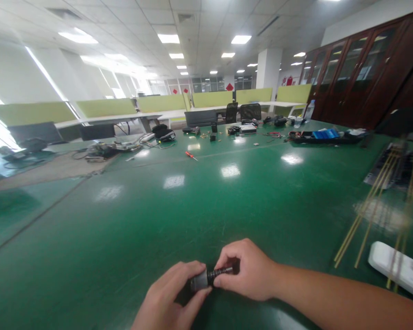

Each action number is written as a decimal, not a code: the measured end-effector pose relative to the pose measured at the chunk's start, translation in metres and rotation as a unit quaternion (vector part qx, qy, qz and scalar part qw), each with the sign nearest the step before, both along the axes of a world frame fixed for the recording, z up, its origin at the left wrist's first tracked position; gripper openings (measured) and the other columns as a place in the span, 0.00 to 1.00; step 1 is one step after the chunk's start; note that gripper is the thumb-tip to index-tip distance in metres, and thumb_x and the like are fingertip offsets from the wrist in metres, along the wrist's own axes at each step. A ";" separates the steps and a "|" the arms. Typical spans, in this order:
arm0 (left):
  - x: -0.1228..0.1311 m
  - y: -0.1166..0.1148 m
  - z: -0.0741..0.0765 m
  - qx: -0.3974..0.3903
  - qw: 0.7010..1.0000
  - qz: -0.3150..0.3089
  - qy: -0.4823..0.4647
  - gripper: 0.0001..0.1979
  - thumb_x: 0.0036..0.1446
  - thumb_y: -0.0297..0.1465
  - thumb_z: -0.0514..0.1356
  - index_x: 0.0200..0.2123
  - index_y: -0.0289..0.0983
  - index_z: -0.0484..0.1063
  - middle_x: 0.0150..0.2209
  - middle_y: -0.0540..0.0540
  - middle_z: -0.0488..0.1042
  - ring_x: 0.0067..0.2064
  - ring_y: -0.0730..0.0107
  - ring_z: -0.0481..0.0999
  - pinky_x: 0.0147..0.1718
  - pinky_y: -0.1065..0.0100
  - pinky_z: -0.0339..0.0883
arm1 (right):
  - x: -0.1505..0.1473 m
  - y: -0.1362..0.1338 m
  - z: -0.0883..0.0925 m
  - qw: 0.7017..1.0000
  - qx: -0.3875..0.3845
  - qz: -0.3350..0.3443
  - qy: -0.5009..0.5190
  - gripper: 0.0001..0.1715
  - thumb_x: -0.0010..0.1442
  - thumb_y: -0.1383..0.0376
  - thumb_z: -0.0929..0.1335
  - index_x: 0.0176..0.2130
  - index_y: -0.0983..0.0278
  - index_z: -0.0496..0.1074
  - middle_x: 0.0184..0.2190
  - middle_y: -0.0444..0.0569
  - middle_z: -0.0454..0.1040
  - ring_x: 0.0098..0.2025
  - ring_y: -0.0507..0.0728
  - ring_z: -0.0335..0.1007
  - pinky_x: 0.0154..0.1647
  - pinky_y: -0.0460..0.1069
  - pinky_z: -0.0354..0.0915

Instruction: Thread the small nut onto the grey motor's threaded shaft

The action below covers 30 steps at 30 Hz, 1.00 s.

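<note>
You worked at a wide green table (206,201), its glossy top throwing back the ceiling lights. Dark wooden cabinets (361,68) lined the wall on your right. Near your right forearm a spread of thin brass rods (371,211) lay slanted across the top, some of them crossing a white bar (395,268) at the near edge. They looked set aside, close but off the spot where your hands met. Far across the table sat a long black tray (325,136) among loose tools and cables, well apart from you, and a red-handled screwdriver (191,156) lay alone in the middle distance.

Your left hand (172,298) was curled, thumb and fingers closed on the grey body of a small part (209,276), probably to steady it. Your right hand (248,270) pinched the dark ribbed shaft sticking out of that body, fingertips shut tight around it. The part sat between both hands, just above the table's near edge, held low and close so you could look straight down on it.
</note>
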<state>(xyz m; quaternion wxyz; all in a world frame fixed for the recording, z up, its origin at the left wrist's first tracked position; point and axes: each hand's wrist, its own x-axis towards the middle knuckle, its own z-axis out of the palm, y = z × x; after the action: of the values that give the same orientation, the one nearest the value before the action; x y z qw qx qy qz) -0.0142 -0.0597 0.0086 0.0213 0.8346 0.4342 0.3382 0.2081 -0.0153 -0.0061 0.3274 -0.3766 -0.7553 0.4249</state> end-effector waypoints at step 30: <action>-0.005 -0.001 0.003 0.006 1.000 0.012 0.006 0.10 0.62 0.37 0.62 0.46 0.44 0.74 0.39 0.51 0.81 0.38 0.71 0.83 0.39 0.77 0.76 | 0.001 0.001 0.001 1.000 -0.018 -0.014 0.013 0.06 0.50 0.64 0.75 0.30 0.64 0.79 0.22 0.42 0.74 0.24 0.50 0.67 0.26 0.43 0.59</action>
<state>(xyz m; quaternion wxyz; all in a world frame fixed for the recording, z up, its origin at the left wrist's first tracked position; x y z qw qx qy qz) -0.0194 -0.0603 0.0111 0.0096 0.8316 0.4421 0.3361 0.2092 -0.0144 -0.0048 0.3363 -0.3872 -0.7378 0.4389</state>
